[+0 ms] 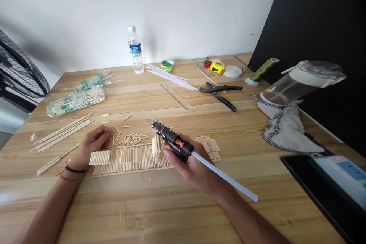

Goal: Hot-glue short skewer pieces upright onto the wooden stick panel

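Note:
My right hand [200, 171] grips a black hot glue gun [168, 135], its nozzle pointing up and left; a long translucent glue stick [225, 177] sticks out of its back. Below the gun lies a flat strip of short wooden sticks [114, 168] set side by side, with small raised sections on it and a little upright stick bundle [156, 147] near its middle. My left hand [95, 140] rests at the strip's left end, its fingers curled together; what they hold, if anything, is hidden. Loose cut stick pieces [134, 138] are scattered beside those fingers.
Long sticks [64, 131] and wrapped stick packs [77, 101] lie left. Farther back are a water bottle [135, 50], ruler [175, 95], pliers [219, 93] and yellow tape measure [217, 67]. At right: a cloth [286, 127], tumbler [297, 82], phone [317, 194] and power strip [343, 173].

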A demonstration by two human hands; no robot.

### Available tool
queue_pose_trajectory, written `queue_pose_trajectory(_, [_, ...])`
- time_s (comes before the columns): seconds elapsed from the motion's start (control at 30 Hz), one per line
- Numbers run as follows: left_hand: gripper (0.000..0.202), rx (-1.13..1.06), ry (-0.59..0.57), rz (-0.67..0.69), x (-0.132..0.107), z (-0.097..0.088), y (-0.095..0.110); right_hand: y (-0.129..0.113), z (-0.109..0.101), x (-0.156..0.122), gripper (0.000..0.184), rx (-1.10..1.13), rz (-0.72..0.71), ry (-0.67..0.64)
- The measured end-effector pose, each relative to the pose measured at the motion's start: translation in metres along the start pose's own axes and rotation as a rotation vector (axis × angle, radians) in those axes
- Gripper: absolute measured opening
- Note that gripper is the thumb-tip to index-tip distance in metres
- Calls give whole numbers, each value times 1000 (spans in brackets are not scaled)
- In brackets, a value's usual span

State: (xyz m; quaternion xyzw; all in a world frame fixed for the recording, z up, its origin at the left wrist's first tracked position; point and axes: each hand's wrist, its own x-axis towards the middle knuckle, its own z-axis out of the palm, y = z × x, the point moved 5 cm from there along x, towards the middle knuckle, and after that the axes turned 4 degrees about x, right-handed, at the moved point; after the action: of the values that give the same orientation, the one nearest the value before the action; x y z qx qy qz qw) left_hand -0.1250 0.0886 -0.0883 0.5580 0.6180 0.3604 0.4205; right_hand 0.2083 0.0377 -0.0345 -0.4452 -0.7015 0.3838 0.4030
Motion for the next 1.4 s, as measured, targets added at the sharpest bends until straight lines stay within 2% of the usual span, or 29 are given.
queue_pose_trajectory(0.23, [34, 5, -2, 4, 2, 1, 4, -3, 0, 0, 16, -8, -33, -6])
queue_pose_trajectory(0.63, [32, 13, 23, -5, 1, 0, -2, -1, 1, -1, 14, -17, -18, -13])
queue_pose_trajectory(1.03, [28, 4, 21, 3, 0, 3, 11, -1, 1, -1, 14, -21, -54, -15])
queue_pose_trajectory(1.4, [31, -23, 30, -10, 0, 3, 10, -2, 0, -1, 11, -27, -69, -16])
